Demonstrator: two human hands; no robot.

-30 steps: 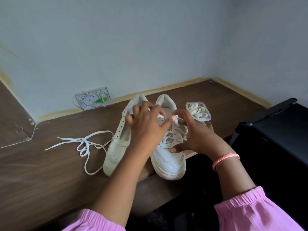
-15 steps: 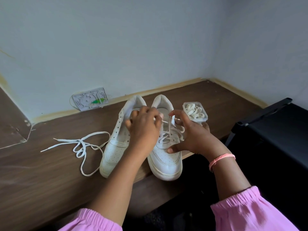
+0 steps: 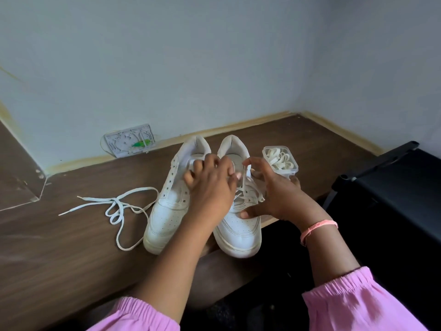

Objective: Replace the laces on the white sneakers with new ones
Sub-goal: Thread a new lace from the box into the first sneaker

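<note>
- Two white sneakers side by side near the front edge of the worktop (image 3: 59,271), toes toward the person.
- Left sneaker (image 3: 167,211): eyelets bare, lace out. A loose lace (image 3: 114,209) lies tangled just beside it on the wood.
- Right sneaker (image 3: 241,232): lace still threaded through lower eyelets, slack at the top. Unlacing judged part done.
- Left hand (image 3: 210,189) pinches the lace strand above the tongue; right hand (image 3: 274,194) spread wide, thumb on the sneaker's side, steadying it.
- New laces: pale coils in a small clear tub (image 3: 281,161) just right of the shoes, untouched. All re-lacing remains.
- Dark wood worktop in a corner, pale blue-grey walls, yellowish trim. Small plastic tray (image 3: 130,140) against the wall. Black furniture (image 3: 393,187) at right.
</note>
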